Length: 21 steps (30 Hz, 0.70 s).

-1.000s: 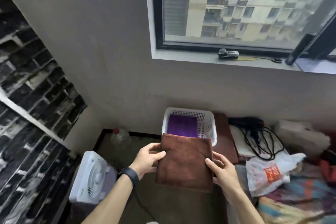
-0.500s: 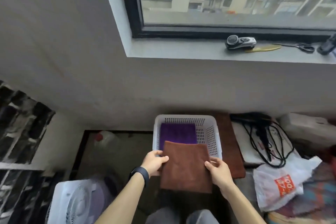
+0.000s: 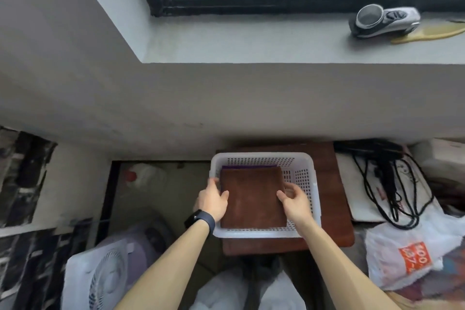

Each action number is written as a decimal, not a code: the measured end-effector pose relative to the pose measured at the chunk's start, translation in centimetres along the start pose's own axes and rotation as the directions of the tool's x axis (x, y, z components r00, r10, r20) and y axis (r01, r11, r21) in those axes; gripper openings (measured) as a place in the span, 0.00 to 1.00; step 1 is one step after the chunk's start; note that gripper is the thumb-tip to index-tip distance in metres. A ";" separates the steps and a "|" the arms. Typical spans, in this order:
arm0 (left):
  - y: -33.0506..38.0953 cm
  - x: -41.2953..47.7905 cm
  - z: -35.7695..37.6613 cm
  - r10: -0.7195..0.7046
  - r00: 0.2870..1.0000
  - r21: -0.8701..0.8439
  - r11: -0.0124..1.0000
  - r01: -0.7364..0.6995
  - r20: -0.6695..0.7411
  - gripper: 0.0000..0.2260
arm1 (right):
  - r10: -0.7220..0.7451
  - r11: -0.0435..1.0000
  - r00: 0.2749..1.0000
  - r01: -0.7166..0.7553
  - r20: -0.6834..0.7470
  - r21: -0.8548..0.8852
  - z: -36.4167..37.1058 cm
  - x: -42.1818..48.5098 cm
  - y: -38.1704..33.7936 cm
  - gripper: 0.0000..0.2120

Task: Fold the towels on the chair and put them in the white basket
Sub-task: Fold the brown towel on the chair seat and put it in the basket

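Found folded brown towel (image 3: 253, 199) lying flat inside white basket (image 3: 261, 233), covering most of its floor, stacked over purple towel (image 3: 249, 166) visible only as a thin strip at the far edge. Unable to confirm full contact between the two towels.

Noted left hand (image 3: 211, 200) pinching the brown towel's left edge, thumb on top, fingers down between cloth and basket wall. Noted right hand (image 3: 295, 202) grasping the right edge likewise, thumb on top, fingers curled beside the cloth. Recorded black band (image 3: 201, 219) on the left wrist.

Found basket resting on brown wooden surface (image 3: 332, 204), set close against grey wall (image 3: 226, 98).

Logged to the left, lower down: white fan (image 3: 100, 277); farther back, clear bottle (image 3: 143, 176) with red cap, blurred.

Logged to the right: black cables (image 3: 392, 184) in a loose tangle; nearer the camera, white plastic bag (image 3: 407, 257) with orange print.

Observed above, on window sill (image 3: 251, 43): grey handheld device (image 3: 385, 21) lying on its side, just beside or touching a yellow comb-like item (image 3: 427, 34).
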<state>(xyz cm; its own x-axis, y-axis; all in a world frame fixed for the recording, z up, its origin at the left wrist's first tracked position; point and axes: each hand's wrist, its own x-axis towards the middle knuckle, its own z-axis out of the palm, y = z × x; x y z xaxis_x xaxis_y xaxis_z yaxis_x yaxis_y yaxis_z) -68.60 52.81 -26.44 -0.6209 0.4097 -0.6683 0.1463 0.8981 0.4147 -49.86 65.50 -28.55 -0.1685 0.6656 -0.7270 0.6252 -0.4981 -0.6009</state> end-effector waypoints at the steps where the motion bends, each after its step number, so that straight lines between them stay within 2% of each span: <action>1: 0.0 0.3 0.1 -0.005 1.000 0.018 1.000 0.005 -0.009 0.18 | 0.013 1.000 1.000 -0.013 0.006 0.008 0.1 0.3 0.0 0.17; 7: 0.6 0.5 0.1 -0.002 1.000 0.106 0.994 0.004 -0.023 0.21 | 0.064 0.997 0.998 -0.064 0.023 -0.042 0.6 1.9 0.2 0.18; 10: 0.2 0.3 0.4 0.049 0.999 -0.018 0.999 -0.049 -0.009 0.21 | 0.091 0.993 0.996 -0.089 0.022 -0.076 0.8 2.0 0.2 0.19; 13: 0.2 0.5 0.1 0.027 0.997 -0.211 0.977 -0.012 0.071 0.20 | 0.100 0.993 0.995 -0.098 0.024 -0.064 0.9 2.3 0.4 0.18; 21: 1.3 1.6 -0.9 0.043 0.999 -0.190 0.981 -0.037 0.026 0.15 | 0.103 0.994 0.993 -0.105 -0.057 -0.021 1.4 2.5 -0.2 0.16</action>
<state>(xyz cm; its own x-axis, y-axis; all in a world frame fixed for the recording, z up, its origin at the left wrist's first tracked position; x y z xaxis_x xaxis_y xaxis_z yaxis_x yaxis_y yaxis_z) -70.11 54.46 -26.42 -0.5939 0.4517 -0.6657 0.0202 0.8356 0.5489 -51.45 66.46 -30.75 -0.0591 0.6415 -0.7649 0.6555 -0.5529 -0.5144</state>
